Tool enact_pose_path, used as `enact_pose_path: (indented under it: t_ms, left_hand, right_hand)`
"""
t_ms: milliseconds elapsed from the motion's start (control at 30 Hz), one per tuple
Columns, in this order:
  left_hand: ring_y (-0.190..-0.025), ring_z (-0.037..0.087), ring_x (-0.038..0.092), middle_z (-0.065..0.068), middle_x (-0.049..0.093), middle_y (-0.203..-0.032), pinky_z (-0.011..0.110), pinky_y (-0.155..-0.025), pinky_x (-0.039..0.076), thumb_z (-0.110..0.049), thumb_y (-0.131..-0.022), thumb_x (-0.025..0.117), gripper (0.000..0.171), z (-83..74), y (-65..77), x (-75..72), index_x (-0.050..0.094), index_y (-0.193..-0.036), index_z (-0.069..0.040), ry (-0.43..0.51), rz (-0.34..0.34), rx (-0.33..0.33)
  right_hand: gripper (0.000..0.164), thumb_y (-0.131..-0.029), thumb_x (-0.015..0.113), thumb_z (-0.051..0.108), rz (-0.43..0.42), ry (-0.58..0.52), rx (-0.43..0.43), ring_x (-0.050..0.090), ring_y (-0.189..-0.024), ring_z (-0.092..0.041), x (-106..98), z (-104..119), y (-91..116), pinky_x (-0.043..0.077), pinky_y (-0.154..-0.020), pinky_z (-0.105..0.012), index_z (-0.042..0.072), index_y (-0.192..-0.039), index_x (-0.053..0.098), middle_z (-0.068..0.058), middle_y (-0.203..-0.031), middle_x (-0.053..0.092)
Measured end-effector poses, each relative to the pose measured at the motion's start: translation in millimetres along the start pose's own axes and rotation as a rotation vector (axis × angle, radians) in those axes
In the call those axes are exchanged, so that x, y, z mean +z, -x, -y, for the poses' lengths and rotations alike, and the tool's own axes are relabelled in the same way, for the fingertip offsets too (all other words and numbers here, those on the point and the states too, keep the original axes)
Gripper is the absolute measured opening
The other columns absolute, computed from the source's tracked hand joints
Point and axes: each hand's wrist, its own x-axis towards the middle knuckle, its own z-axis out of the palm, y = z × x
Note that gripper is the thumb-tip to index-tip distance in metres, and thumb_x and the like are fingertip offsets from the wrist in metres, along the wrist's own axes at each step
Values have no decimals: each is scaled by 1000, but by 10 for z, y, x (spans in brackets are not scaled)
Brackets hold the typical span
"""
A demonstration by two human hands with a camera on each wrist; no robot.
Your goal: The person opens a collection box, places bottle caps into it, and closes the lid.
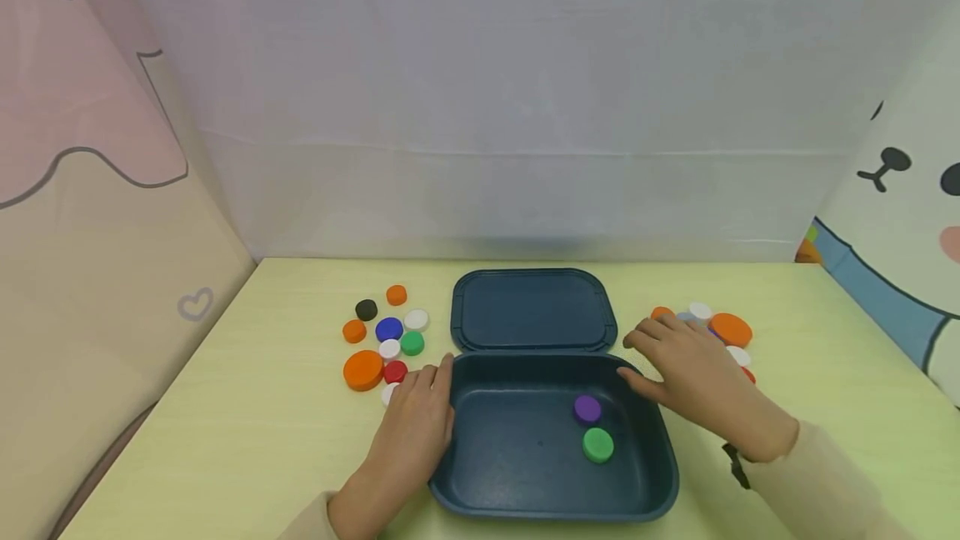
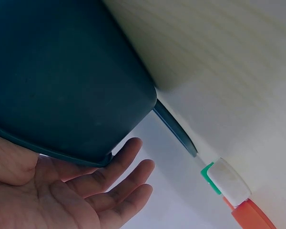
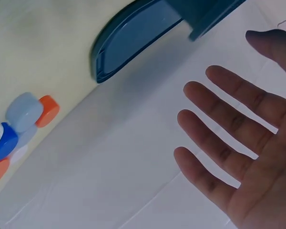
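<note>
A dark blue rectangular box [image 1: 517, 482] stands on the table, its open top facing up. Inside it, toward the right, lie a purple cap [image 1: 587, 409] and a green cap [image 1: 598, 445]. My left hand [image 1: 416, 415] is at the box's left rim; in the left wrist view its loosely extended fingers [image 2: 126, 183] lie right by the rim, and the thumb is hidden. Over the back right corner hovers my right hand [image 1: 686, 369], holding nothing. Its fingers [image 3: 219, 150] are spread and nearly straight in the right wrist view.
Behind the box lies a dark blue lid [image 1: 534, 311]. Several coloured caps are grouped at left, including a large orange cap [image 1: 363, 370] and a blue cap [image 1: 389, 329]. Another group, partly covered by the right hand, includes an orange cap [image 1: 730, 329]. A pale curtain [image 1: 510, 123] hangs behind.
</note>
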Motion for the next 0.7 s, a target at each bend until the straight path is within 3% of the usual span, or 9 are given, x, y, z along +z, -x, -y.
enact_pose_path:
  t_ms: [367, 700]
  left_hand:
    - [-99, 26, 54, 13, 59, -112, 38, -88, 48, -17, -81, 66, 56, -8, -1, -7, 45, -131, -1, 0, 1, -4]
    - [-97, 26, 54, 13, 59, -111, 38, -87, 48, -16, -81, 66, 55, -11, 7, -11, 46, -130, -1, 4, -10, 3]
  right_hand:
    - [28, -69, 75, 25, 67, -5, 95, 53, -76, -24, 104, -317, 79, 39, -56, -32, 9, -87, 62, -3, -82, 62]
    - [30, -71, 74, 24, 158, 11, 196, 53, -74, -28, 209, -600, 184, 44, -55, -41, 5, -92, 65, -9, -82, 63]
